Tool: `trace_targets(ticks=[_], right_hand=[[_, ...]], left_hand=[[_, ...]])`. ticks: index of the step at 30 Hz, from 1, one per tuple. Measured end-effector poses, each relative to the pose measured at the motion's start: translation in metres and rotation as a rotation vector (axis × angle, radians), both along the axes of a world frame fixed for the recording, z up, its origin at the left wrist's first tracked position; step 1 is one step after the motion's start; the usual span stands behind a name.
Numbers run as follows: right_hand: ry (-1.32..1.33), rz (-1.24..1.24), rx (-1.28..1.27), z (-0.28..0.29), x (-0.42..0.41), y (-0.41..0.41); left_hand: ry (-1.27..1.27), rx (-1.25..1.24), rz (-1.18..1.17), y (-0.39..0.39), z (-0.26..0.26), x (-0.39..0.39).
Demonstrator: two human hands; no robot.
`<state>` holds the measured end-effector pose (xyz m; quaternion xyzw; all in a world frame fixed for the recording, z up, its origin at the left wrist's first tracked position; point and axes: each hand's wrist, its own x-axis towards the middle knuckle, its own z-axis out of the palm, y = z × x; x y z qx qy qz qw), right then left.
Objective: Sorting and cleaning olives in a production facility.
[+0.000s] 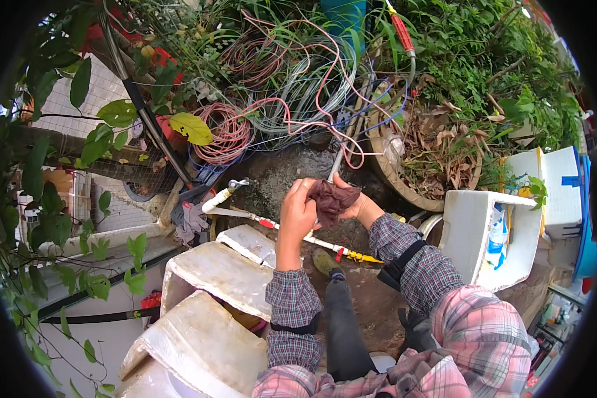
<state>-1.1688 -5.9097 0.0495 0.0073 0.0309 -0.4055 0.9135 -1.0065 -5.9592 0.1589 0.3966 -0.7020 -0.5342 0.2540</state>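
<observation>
Both of my hands grip a crumpled dark brown cloth point(332, 200) in front of me. My left hand point(297, 209) is closed on its left side, thumb toward me. From the right, my right hand point(357, 203) holds the other side, partly hidden behind the folds. A pale grey pole point(336, 163) runs up and away from just behind the cloth; whether the cloth is wrapped around it, I cannot tell. Below the hands lies a white plastic pipe point(234, 213) with a metal tap point(238, 184) at its left end and a yellow piece point(362, 256) at its right.
Worn white foam boxes point(214, 273) stand at lower left, and another foam box point(470, 234) at right. A round planter point(430, 203) holds dry leaves. Coiled pink hose point(224, 133) and tangled wires point(298, 89) lie ahead. A grey glove point(191, 224) is left of the pipe.
</observation>
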Motion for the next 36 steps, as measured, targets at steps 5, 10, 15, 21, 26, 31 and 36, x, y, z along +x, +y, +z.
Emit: trace_targets(ticks=[5,10,15,21,26,31,36], right_hand=[[0.130,-0.317,0.120,0.069,-0.020,0.043],[0.269,-0.500,0.234,0.119,-0.048,0.086],[0.170,-0.355,0.183,0.160,-0.070,0.111],[0.436,-0.256,0.160,0.192,-0.091,0.117],[0.460,-0.230,0.115,0.192,-0.099,0.103],[0.847,-0.347,0.223,0.211,-0.087,0.092],[1.257,-0.420,0.178,0.235,-0.074,0.081]], left_hand=[[-0.148,-0.015,-0.100,0.035,0.021,-0.045],[-0.573,-0.049,-0.303,0.058,0.072,-0.089],[0.032,0.570,-0.171,0.057,0.083,-0.117],[0.166,0.711,-0.459,0.049,0.115,-0.154],[0.196,0.574,-0.282,0.048,0.113,-0.177],[-0.039,0.372,-0.225,0.036,0.108,-0.186],[-0.035,0.300,-0.123,0.031,0.109,-0.188]])
